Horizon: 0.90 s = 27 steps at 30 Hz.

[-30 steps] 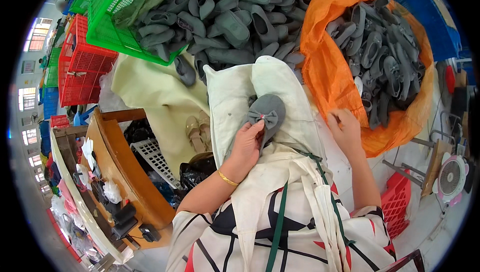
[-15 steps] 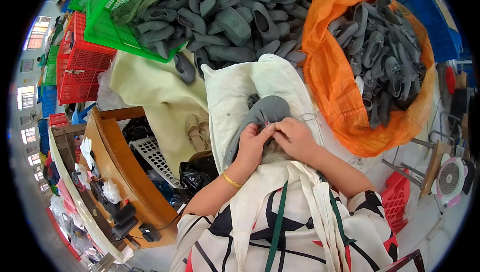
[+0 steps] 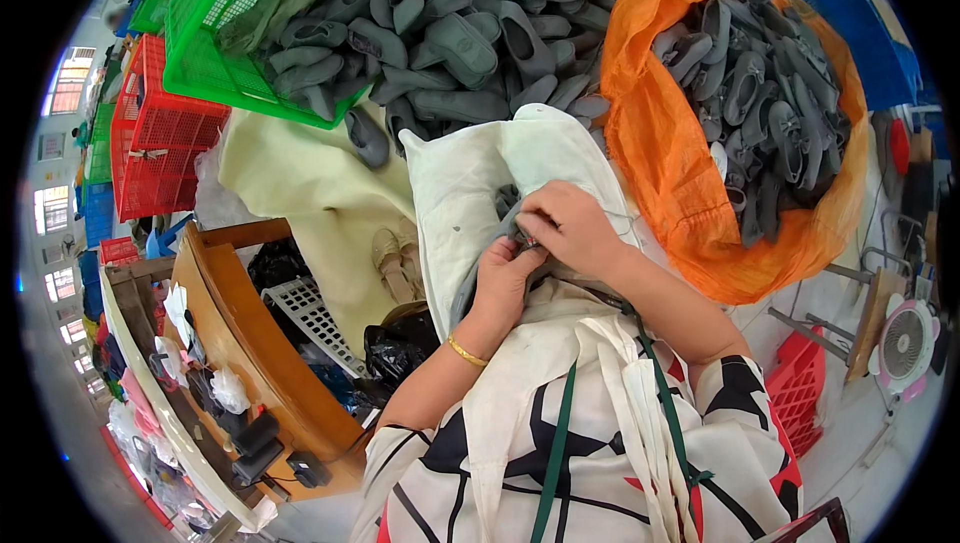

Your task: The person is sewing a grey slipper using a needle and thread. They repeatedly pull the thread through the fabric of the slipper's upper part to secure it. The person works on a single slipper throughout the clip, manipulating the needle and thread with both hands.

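The grey shoe is largely covered: its toe and upper are blocked by the right hand, more of it by the left hand. It lies on the white padded cloth over the lap, just above the apron. It is clamped between the left thumb and fingers. Right fingertips are bunched together at the upper, by the left thumb; whether anything thin is pinched there cannot be told. A dark grey piece just above the shoe is half hidden and cannot be identified.

The green crate and the shoe pile are cut off by the top edge. Sack contents overlap; the lower ones are buried in the orange sack.

Shoe: plain matte grey, soft-looking, seen only as a narrow strip along the left hand, tilted, toe end away from the body. A tiny reddish spot is shown between the fingertips. Similar grey shoes are heaped in the pile.

Markings: a faint round mark on one upturned sole in the pile, illegible. A small wall panel at far left, too small to be read.
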Each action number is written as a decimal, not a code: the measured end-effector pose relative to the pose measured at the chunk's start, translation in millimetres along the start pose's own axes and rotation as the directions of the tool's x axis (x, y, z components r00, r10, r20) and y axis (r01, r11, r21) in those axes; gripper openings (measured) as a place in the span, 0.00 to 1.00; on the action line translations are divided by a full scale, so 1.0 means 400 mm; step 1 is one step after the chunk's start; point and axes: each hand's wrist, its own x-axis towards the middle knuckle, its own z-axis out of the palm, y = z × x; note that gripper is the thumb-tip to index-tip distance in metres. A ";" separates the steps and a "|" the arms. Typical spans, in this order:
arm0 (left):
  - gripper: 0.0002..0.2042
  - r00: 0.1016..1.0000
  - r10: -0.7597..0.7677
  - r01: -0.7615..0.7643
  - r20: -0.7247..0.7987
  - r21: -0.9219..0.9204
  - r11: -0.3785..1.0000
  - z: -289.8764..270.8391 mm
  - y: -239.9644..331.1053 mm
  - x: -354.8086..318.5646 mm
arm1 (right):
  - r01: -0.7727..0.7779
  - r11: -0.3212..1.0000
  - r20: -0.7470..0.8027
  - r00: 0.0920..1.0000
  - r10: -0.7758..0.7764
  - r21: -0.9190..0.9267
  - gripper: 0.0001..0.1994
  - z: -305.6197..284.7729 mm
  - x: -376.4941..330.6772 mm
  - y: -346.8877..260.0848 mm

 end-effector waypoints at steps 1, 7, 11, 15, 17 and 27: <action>0.09 1.000 0.001 -0.001 -0.019 -0.010 1.000 -0.003 0.005 0.002 | -0.022 0.999 -0.054 0.998 0.024 0.037 0.07 -0.019 -0.002 0.000; 0.11 0.997 0.035 -0.045 -0.063 -0.161 0.986 0.026 0.072 0.022 | -0.208 0.971 -0.030 0.977 0.213 0.115 0.14 -0.103 -0.048 0.051; 0.12 0.998 0.069 -0.070 -0.014 -0.237 0.969 0.029 0.072 0.068 | -0.155 0.986 0.210 0.963 0.166 -0.066 0.15 -0.111 -0.051 0.048; 0.14 0.997 0.070 -0.071 -0.011 -0.240 0.968 0.016 0.055 0.111 | -0.016 0.906 0.162 0.983 0.093 -0.422 0.15 -0.125 -0.035 0.079; 0.15 0.997 0.066 -0.072 -0.032 -0.243 0.967 0.040 0.057 0.115 | -0.122 0.933 -0.008 0.992 0.126 -0.338 0.15 -0.133 -0.011 0.098; 0.16 0.997 0.008 -0.024 -0.083 -0.202 0.979 0.054 0.064 0.114 | -0.045 -0.349 0.227 0.835 0.501 0.936 0.23 -0.012 0.059 0.051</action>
